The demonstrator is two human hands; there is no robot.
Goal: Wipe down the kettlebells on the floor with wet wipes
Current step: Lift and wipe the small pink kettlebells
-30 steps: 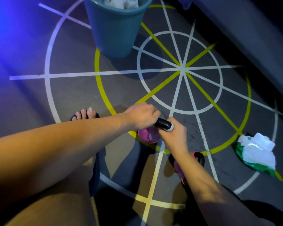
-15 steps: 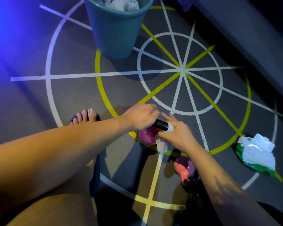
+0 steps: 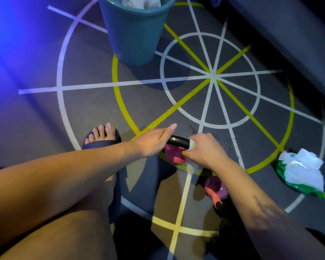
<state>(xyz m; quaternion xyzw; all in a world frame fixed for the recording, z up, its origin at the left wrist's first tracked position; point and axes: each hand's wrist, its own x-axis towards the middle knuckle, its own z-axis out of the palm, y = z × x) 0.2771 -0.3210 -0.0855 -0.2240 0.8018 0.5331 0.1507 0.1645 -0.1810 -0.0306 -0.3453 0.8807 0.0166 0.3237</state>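
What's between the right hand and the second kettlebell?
Nothing visible. The second kettlebell sits nearer the person than the right hand, beside that forearm, which hides its right edge. The hand grips a wipe on the first one's handle.

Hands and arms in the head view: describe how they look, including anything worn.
Both arms are bare. The left forearm and right forearm show no sleeve up to the frame edge. Neither the left hand nor the right hand wears a glove, and no watch, bracelet or ring is visible. The left hand's visible fingernail is long and pale.
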